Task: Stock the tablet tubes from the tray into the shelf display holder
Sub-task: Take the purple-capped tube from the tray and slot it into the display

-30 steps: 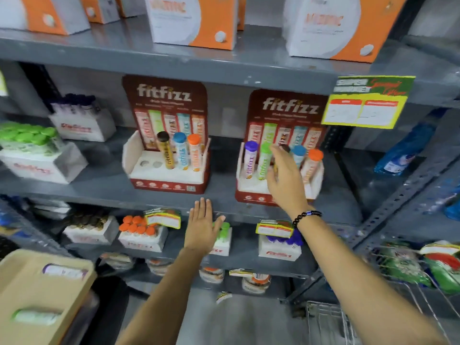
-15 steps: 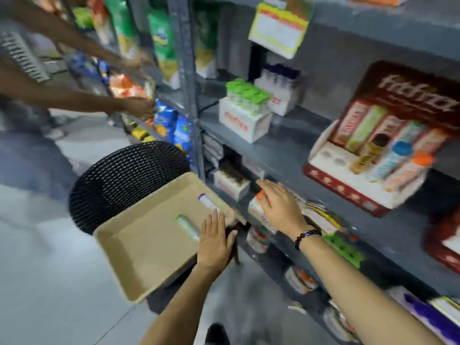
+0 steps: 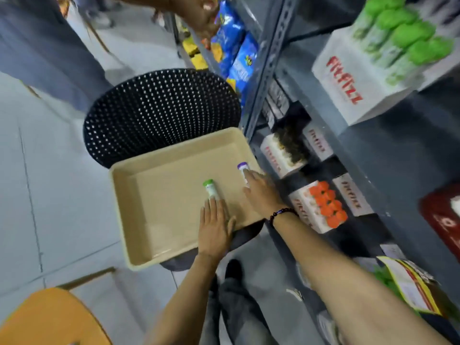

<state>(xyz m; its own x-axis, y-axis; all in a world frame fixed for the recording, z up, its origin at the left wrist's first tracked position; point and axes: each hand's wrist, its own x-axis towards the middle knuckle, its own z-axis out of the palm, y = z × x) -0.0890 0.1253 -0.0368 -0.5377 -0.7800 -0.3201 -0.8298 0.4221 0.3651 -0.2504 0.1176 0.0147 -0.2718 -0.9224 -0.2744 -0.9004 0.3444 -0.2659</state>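
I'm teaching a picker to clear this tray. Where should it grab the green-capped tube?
Probably mid-body, from above. The green-capped tube lies flat on the tray floor, away from its walls, so both long sides are free. The left hand covers its lower end; its cap end is bare.

Tray [image 3: 129, 220]: on a chair [image 3: 161, 108], just left of the shelf unit [image 3: 268, 58].
In tray: 2 tubes lying flat, one [image 3: 211, 189] near the middle, the other [image 3: 242, 170] by the right wall.
Left hand [image 3: 215, 226]: fingertips at the middle tube.
Right hand [image 3: 261, 192]: over the right tube.
Shelves: boxes [image 3: 358, 80] of tubes, right of tray.
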